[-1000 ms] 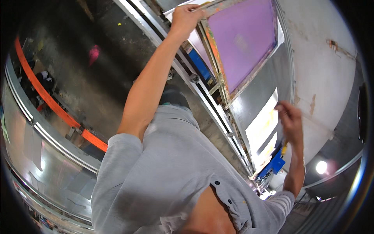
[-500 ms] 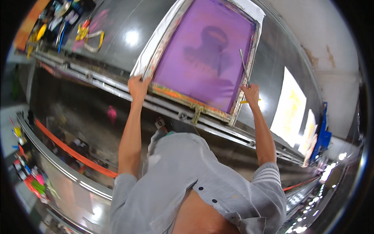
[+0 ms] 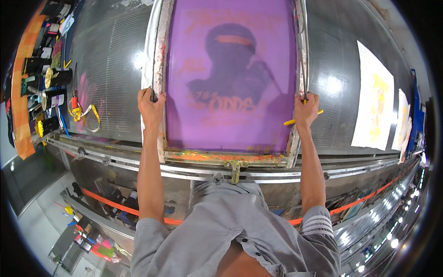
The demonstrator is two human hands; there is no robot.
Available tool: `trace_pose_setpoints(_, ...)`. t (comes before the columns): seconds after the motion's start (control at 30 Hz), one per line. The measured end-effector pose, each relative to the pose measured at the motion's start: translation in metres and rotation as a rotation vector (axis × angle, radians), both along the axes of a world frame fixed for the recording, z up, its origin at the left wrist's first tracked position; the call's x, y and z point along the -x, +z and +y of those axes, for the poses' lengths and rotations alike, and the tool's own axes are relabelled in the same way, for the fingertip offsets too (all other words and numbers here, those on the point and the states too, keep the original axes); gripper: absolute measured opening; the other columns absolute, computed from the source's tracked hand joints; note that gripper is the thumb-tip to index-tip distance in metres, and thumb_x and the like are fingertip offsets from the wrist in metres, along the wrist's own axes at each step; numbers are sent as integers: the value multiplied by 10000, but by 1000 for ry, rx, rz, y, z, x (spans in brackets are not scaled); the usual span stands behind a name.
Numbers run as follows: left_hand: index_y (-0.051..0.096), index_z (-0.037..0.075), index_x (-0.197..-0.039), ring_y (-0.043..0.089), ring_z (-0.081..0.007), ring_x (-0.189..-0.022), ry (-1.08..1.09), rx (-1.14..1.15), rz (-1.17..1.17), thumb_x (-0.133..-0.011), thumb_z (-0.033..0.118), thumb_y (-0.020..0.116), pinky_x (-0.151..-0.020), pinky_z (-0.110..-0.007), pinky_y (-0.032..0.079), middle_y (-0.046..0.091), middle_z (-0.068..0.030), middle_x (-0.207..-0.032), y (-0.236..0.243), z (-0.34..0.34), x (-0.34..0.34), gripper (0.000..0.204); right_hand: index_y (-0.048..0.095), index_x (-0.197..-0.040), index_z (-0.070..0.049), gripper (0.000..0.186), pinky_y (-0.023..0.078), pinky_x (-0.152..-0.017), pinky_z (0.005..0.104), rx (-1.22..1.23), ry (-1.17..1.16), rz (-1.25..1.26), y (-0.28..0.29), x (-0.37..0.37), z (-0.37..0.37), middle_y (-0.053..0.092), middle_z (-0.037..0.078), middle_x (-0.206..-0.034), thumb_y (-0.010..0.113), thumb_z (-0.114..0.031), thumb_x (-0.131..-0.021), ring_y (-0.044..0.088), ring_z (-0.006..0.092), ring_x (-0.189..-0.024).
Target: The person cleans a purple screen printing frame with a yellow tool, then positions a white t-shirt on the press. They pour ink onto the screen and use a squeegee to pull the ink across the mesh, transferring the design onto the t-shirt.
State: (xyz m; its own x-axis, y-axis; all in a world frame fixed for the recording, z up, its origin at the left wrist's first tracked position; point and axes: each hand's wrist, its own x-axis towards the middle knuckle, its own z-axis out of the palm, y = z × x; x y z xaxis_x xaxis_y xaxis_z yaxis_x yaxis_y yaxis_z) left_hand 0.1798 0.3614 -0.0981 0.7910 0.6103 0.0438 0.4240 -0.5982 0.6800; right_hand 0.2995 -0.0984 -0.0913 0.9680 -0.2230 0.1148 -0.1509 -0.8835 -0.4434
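A printing screen with purple mesh (image 3: 230, 129) in a stained metal frame (image 3: 217, 158) lies over a white sheet on the table (image 3: 332, 124); the mesh shows a dark head-and-shoulders shape and orange lettering. My left hand (image 3: 152, 107) grips the frame's left side, fingers wrapped over it. At the opposite side my right hand (image 3: 305, 108) is closed round a yellow-handled metal tool (image 3: 291, 122), its long rod lying along the frame. A clamp (image 3: 236, 168) sits at the middle of the frame's near edge.
Two yellow-marked white sheets (image 3: 371, 101) lie to the right. Ink tubs (image 3: 54, 78) and a coiled yellow tape measure (image 3: 96, 117) lie at the left. Rails (image 3: 115, 161) run along the table's near edge, above my body. An orange bar (image 3: 110, 201) runs below them.
My view has turned to face the screen squarely. My left hand has moved down along its frame to the left side, and my right hand has come onto the right side with the yellow-handled tool.
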Motion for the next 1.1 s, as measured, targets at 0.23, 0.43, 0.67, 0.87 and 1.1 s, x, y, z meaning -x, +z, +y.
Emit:
trace_pose_setpoints(0.23,653,-96,-1145,590,-266,-958,22,-11,-64,-752,82,802,-862,-372,482,593,-139,-1088,13,-9,3,456,576,-840,-46,223,511,-789,428,10,-12,-93,1,14,-10,606,102,-1110,776,-133,-793,625,305,-969)
trace_pose_setpoints(0.43,650,-89,-1195,569,-187,-879,12,-49,-9,-774,164,807,-727,-316,484,590,-91,-1163,22,-2,5,515,574,-849,-32,226,532,-783,416,-14,7,-158,2,18,-9,607,121,-1142,778,-113,-794,645,300,-953)
trace_pose_setpoints(0.67,618,-97,-1224,581,-262,-1043,7,-85,133,-788,149,806,-897,-369,471,575,-123,-1183,20,-4,2,535,580,-872,-21,244,535,-755,368,-17,-44,-76,3,17,-1,619,130,-1161,787,-134,-809,667,252,-897)
trace_pose_setpoints(0.87,582,-94,-1275,571,-295,-1054,-69,-259,167,-835,169,777,-925,-404,464,553,-144,-1232,10,-5,9,549,554,-834,-8,269,524,-714,328,-260,-267,-66,3,13,2,690,126,-954,773,-162,-851,661,170,-763)
trace_pose_setpoints(1.1,563,-47,-1323,530,-216,-945,-54,-205,160,-828,172,770,-801,-377,445,558,-105,-1140,19,-12,5,580,459,-754,-37,339,459,-616,270,-361,-464,-45,19,12,23,675,79,-782,733,-166,-907,569,100,-682)
